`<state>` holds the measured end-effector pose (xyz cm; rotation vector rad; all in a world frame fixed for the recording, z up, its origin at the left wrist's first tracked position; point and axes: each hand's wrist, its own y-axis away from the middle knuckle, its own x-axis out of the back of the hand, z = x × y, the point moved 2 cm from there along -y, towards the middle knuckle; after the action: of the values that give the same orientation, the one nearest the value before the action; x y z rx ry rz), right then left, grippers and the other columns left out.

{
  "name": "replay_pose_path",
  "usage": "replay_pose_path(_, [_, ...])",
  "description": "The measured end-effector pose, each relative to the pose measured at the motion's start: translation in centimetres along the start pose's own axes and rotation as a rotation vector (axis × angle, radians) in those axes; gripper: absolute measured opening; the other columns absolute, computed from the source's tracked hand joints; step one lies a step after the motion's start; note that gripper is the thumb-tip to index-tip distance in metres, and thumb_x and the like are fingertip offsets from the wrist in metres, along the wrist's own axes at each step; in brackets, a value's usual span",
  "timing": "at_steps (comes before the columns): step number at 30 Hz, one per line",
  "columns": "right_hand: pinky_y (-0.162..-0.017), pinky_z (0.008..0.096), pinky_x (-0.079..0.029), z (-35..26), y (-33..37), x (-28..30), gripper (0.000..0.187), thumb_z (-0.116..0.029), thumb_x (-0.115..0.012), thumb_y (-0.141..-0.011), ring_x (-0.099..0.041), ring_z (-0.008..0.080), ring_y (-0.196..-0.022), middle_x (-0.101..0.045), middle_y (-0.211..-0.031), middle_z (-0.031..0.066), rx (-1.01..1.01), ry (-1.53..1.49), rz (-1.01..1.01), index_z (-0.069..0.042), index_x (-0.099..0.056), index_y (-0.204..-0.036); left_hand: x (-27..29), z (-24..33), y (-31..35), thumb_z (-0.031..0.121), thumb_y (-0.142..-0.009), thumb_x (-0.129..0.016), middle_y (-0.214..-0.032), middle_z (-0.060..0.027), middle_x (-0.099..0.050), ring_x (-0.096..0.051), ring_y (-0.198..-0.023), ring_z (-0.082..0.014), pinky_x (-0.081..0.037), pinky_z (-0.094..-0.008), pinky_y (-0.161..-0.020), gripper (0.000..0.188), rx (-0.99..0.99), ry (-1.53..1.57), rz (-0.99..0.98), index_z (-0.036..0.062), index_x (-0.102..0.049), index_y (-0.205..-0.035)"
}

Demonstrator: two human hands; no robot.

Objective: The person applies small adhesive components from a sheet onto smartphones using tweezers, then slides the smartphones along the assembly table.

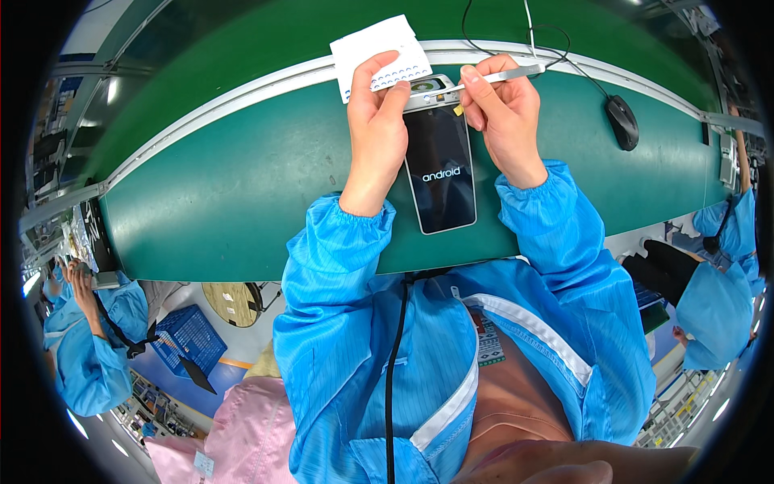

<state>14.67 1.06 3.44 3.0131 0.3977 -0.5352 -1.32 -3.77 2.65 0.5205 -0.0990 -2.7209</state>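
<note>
Between the fingers and thumb of my left hand (pixel 377 121) is a small silver device (pixel 421 102) with a round, dark greenish part on its face. My right hand (pixel 506 103) pinches slim silver tweezers (pixel 516 73), whose tip reaches to the device's near edge. A small yellow tab (pixel 458 110) shows beside that edge. Just below the device, a dark smartphone (pixel 442 198) lies face up on the green bench mat (pixel 242 177), its screen lit with white lettering. Behind my left hand is a white sheet (pixel 375 40) with rows of small blue marks.
A black mouse (pixel 622 123) sits to the right, its cable running back over a pale metal rail (pixel 218 111). Co-workers in blue smocks are at far left (pixel 93 347) and far right (pixel 713 323). A blue crate (pixel 189 340) and round stool (pixel 231 303) stand at lower left.
</note>
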Motion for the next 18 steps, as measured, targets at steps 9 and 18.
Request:
replay_pose_path(9, [-0.048, 0.0228, -0.036, 0.03, 0.17, -0.05, 0.015, -0.011, -0.07, -0.102, -0.049, 0.0059, -0.054, -0.064, -0.075, 0.0049, 0.004, 0.009, 0.008, -0.003, -0.058, -0.097, -0.01, 0.26, 0.2, 0.002, -0.102, -0.055, -0.128, -0.012, -0.067, -0.06, -0.121, -0.0192, -0.044, -0.0318, -0.107, 0.036, 0.015, 0.016, -0.003, 0.0036, -0.059, -0.137])
replay_pose_path(18, [-0.048, 0.0228, -0.036, 0.01, 0.15, -0.04, 0.014, -0.01, -0.071, -0.101, -0.049, 0.0062, -0.054, -0.065, -0.075, 0.0051, 0.014, 0.003, 0.007, -0.004, -0.059, -0.097, 0.12, -0.06, -0.13, 0.001, -0.101, -0.055, -0.121, -0.013, -0.068, -0.062, -0.113, -0.0174, -0.046, -0.0304, -0.099, 0.038, -0.029, 0.017, -0.019, 0.0045, -0.056, -0.138])
